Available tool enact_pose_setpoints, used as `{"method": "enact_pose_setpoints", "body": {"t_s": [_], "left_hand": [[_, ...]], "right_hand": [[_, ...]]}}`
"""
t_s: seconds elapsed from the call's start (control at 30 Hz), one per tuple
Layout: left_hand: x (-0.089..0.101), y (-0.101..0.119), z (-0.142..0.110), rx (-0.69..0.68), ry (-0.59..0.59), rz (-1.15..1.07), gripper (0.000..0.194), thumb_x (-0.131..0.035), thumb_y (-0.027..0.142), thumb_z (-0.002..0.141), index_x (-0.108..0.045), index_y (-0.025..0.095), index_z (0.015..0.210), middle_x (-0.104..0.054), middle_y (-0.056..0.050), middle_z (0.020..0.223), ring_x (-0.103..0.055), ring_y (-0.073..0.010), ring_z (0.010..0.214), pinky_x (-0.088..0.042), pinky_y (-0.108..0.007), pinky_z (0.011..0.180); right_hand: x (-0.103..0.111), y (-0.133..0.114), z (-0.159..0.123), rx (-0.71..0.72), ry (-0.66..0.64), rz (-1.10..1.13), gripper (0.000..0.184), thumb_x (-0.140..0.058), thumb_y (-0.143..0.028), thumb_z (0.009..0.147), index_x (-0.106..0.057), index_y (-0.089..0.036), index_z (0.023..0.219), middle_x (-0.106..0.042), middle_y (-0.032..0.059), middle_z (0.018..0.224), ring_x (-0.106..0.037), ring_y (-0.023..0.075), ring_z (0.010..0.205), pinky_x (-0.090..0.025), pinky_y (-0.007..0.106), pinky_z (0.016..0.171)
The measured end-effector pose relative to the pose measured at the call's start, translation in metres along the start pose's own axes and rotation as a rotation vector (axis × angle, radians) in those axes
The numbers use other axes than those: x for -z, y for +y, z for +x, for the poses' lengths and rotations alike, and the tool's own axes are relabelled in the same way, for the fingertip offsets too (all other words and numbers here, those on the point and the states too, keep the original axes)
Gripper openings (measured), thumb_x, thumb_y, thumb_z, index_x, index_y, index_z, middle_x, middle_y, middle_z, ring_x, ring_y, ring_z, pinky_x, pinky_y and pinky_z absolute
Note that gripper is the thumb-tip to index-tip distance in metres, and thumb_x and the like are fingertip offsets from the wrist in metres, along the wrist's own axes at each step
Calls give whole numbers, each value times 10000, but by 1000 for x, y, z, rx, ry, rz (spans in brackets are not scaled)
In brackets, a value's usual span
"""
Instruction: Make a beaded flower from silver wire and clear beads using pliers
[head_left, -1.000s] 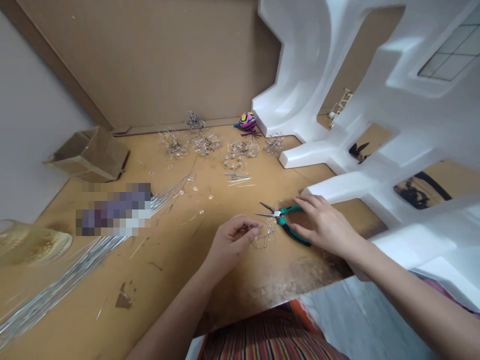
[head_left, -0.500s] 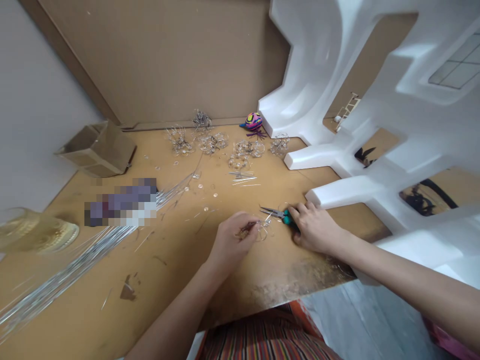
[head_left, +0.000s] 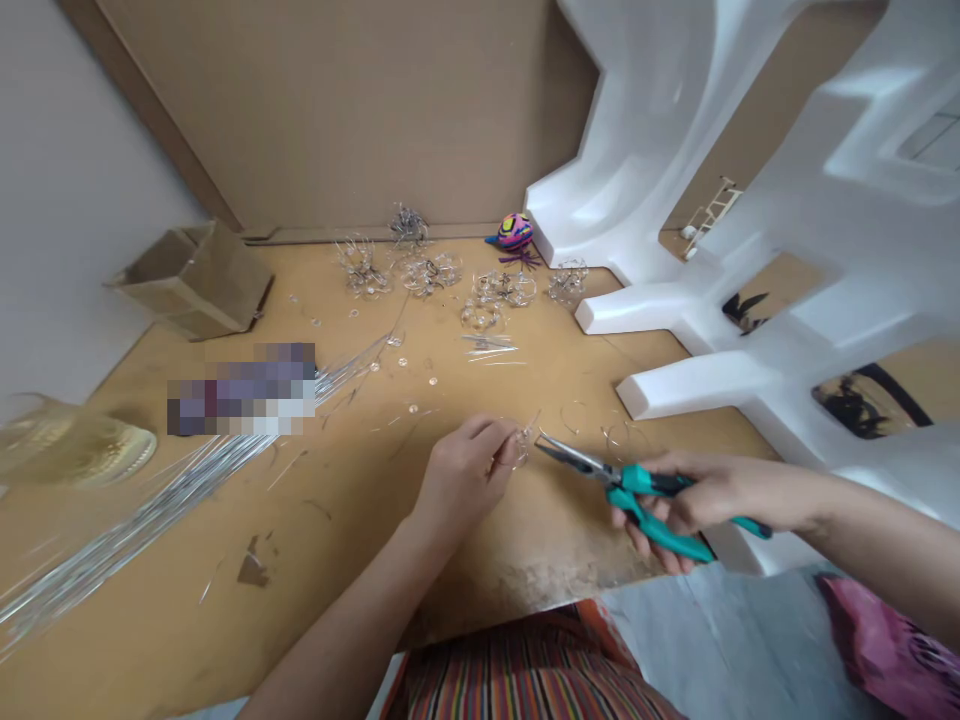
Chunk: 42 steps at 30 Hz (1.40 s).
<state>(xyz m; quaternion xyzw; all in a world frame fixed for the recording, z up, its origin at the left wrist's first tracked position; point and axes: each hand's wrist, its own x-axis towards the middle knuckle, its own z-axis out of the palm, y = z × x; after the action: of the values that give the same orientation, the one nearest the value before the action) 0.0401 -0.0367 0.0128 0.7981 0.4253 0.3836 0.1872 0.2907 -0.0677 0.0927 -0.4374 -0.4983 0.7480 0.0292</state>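
Observation:
My left hand [head_left: 469,460] is closed in a pinch on a small piece of bent wire [head_left: 525,443], whose loops stick out past the fingertips. Long-nose pliers [head_left: 652,500] with teal and black handles are gripped in my right hand [head_left: 697,505]. Their jaws are slightly apart and point left, close to the wire piece; I cannot tell whether they touch it. Beyond the pliers, thin curved wires [head_left: 626,437] lie on the table [head_left: 495,550].
Several tangled wire pieces [head_left: 431,272] sit along the back, beside a colourful ball-like object [head_left: 515,232]. A bundle of straight wires [head_left: 172,500] crosses the left side. A cardboard box [head_left: 202,285] stands back left. White moulded legs [head_left: 675,385] project from the right.
My right hand has lifted the pliers off the table and turned them, handles now toward the lower right. My left hand stays nearly in place with the wire piece.

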Motion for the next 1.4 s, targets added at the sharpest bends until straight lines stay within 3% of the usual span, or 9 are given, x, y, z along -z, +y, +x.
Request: {"method": "enact_pose_setpoints", "body": {"t_s": [0.17, 0.37, 0.63, 0.9, 1.07, 1.17, 1.33, 1.4], "left_hand": [[-1, 0, -1, 32, 18, 46, 189, -437, 202, 841, -621, 192, 800, -610, -37, 743, -557, -130, 668, -410, -215, 640], [-2, 0, 0, 22, 1, 86, 204, -425, 211, 856, -617, 181, 792, -612, -48, 748, -567, -134, 677, -410, -218, 644], [-2, 0, -1, -33, 5, 129, 186, -430, 174, 852, -615, 174, 871, -625, -47, 773, -580, -132, 688, -425, -215, 642], [-5, -1, -1, -94, 30, 151, 163, -451, 147, 837, -610, 171, 863, -631, -32, 772, -594, -125, 677, -446, -214, 623], [-2, -1, -1, -37, 35, 131, 156, -458, 156, 833, -610, 167, 802, -621, -26, 734, -580, -119, 653, -440, -209, 615], [-2, -1, 0, -2, 33, 110, 151, -462, 152, 827, -610, 170, 799, -625, -23, 744, -579, -118, 671, -438, -209, 635], [-2, 0, 1, 36, 17, 72, 145, -469, 150, 818, -610, 179, 798, -618, -12, 724, -561, -114, 656, -427, -206, 619], [-3, 0, 1, 48, 12, 56, 143, -471, 152, 818, -610, 180, 805, -619, -11, 730, -561, -113, 660, -425, -205, 619]], "right_hand": [[-18, 13, 14, -81, -40, 203, 334, -455, -165, 610, -581, -145, 919, -649, 61, 800, -622, 145, 593, -494, 260, 526], [-25, 11, 24, -67, -32, 240, 335, -436, -167, 621, -581, -133, 922, -644, 66, 800, -619, 146, 587, -498, 267, 519], [-28, 10, 22, 8, 28, 296, 397, -417, -165, 636, -543, -137, 1011, -643, 61, 777, -636, 167, 598, -512, 297, 555], [-25, 14, 27, -30, -23, 332, 467, -411, -164, 588, -522, -94, 1037, -630, 80, 740, -645, 203, 574, -513, 310, 477], [-22, 23, 25, -53, -60, 345, 468, -402, -165, 605, -509, -89, 1055, -639, 101, 764, -647, 206, 579, -502, 302, 461], [-20, 29, 21, -54, -92, 338, 455, -393, -164, 597, -515, -95, 1030, -637, 105, 784, -643, 200, 589, -499, 302, 474], [-9, 16, -10, 41, 25, 177, 355, -500, -218, 655, -529, -127, 997, -627, 83, 847, -625, 168, 642, -489, 294, 576], [-3, 6, -21, 121, 72, 60, 359, -518, -285, 646, -532, -153, 979, -626, 46, 759, -604, 157, 600, -452, 262, 528]]}}
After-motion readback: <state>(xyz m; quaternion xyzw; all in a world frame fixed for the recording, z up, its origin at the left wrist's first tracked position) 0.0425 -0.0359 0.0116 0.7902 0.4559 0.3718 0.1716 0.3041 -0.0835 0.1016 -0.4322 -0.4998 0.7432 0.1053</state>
